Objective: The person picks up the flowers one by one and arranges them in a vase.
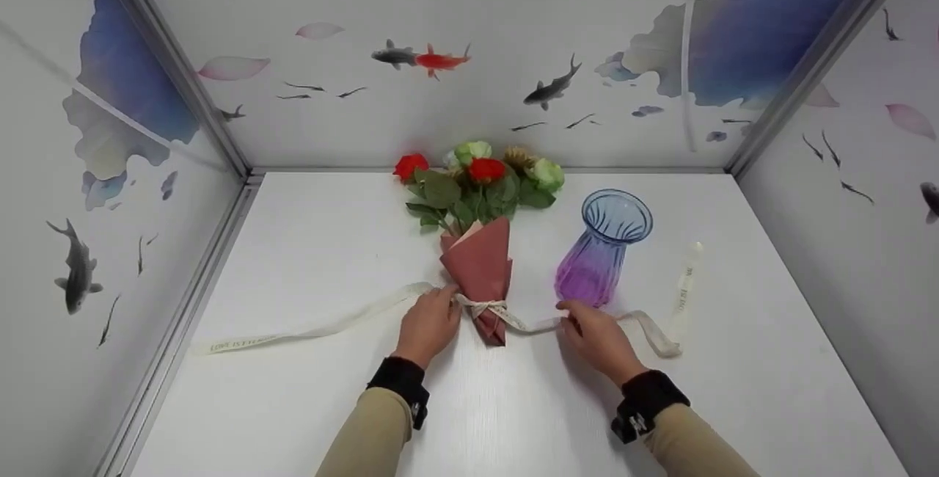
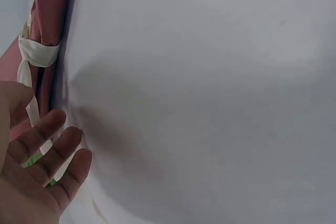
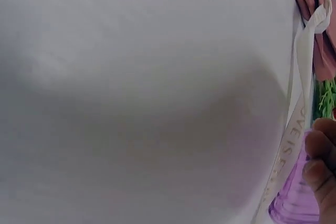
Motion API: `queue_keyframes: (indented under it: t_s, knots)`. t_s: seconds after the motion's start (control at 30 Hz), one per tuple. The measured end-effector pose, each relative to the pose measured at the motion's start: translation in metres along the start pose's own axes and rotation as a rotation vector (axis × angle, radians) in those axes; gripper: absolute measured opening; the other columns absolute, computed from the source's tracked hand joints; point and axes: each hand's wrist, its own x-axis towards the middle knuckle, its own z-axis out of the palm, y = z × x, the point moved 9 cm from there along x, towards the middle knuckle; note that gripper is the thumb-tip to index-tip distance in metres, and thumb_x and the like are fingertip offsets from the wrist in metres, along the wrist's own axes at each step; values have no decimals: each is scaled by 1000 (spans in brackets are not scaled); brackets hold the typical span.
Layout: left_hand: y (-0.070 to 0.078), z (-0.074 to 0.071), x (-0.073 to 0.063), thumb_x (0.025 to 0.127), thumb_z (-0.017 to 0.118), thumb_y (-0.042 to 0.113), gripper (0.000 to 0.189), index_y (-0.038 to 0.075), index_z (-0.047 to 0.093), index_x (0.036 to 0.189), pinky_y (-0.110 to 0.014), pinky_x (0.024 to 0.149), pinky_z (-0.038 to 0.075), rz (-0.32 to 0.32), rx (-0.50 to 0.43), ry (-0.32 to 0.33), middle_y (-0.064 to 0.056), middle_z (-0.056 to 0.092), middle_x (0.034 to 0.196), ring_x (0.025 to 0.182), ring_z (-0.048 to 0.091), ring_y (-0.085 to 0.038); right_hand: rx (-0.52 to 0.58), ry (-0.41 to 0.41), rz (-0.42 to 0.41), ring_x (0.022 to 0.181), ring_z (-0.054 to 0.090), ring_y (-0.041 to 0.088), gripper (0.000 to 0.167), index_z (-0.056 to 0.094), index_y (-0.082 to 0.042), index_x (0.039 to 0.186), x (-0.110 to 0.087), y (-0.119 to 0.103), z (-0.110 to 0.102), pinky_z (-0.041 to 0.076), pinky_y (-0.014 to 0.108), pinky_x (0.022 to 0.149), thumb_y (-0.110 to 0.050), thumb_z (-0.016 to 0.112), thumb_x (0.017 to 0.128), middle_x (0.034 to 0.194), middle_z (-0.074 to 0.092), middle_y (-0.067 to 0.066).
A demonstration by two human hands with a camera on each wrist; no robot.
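A bouquet of artificial flowers (image 1: 488, 170) in dark pink wrapping paper (image 1: 480, 260) lies on the table. A cream ribbon (image 1: 315, 332) with printed letters is knotted around the lower wrap, its tails running out left and right. My left hand (image 1: 429, 324) is just left of the knot (image 2: 39, 52), fingers loosely bent and spread, fingertips at the ribbon. On the other side my right hand (image 1: 598, 337) hovers by the ribbon's right tail (image 3: 286, 163), fingers slightly bent. That tail passes beyond the fingertips in the right wrist view. Neither hand visibly grips anything.
A glass vase (image 1: 596, 249), blue above and purple below, stands beyond my right hand. The ribbon's right end (image 1: 688, 282) bends away across the white table (image 1: 308, 403). Printed panels (image 1: 469, 117) enclose the back and both sides.
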Motion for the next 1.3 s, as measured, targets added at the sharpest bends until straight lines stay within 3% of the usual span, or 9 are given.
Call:
queue_keyframes:
  t_s: [0.2,0.37,0.6,0.73,0.83,0.97,1.1,1.3]
  knots:
    - [14,5,3,101,63,16,26,5,61,125,-52,81,55,60,45,48,-14,65,117,102,65,-38,31,-192,-51,88,64,19,34,63,-5,131,11,-24,31,56,44,82,-6,65,97,103,66,7]
    - [25,2,5,95,69,14,31,4,59,123,-50,77,54,121,117,140,-14,59,120,101,60,-37,10,-229,-109,81,57,17,49,53,-9,147,19,-41,43,54,42,77,-12,64,99,109,60,7]
    - [43,0,9,97,66,16,27,6,62,121,-46,83,52,198,187,158,-13,56,123,103,57,-33,-13,-254,-120,75,52,16,50,47,-12,153,29,-55,58,52,40,71,-14,59,104,106,58,8]
    - [51,5,10,94,70,17,23,8,68,115,-46,90,51,281,205,153,-10,57,122,109,57,-33,-9,-250,-104,70,49,17,45,51,-11,150,33,-59,66,49,40,66,-15,56,106,102,57,8]
    - [55,13,11,92,73,18,21,8,69,110,-42,97,50,309,223,100,-9,57,123,114,56,-33,-11,-250,-72,71,52,19,41,55,-11,147,36,-60,71,51,42,66,-16,55,106,100,58,8]
    - [55,23,12,92,74,20,19,8,69,105,-40,100,51,293,247,36,-10,57,126,119,55,-33,-4,-238,-29,80,62,26,29,62,-12,133,40,-58,75,53,48,71,-16,58,105,101,61,9]
    - [55,27,13,89,77,23,23,7,73,105,-43,97,53,269,280,27,-10,58,127,122,54,-33,31,-208,22,90,66,31,14,62,-9,116,42,-53,76,52,53,77,-14,62,102,101,63,9]
    - [53,33,14,90,76,23,22,9,75,107,-47,92,53,252,307,18,-11,59,125,118,53,-34,69,-152,69,85,62,26,11,58,-9,96,44,-45,77,51,48,76,-14,67,98,95,63,7]
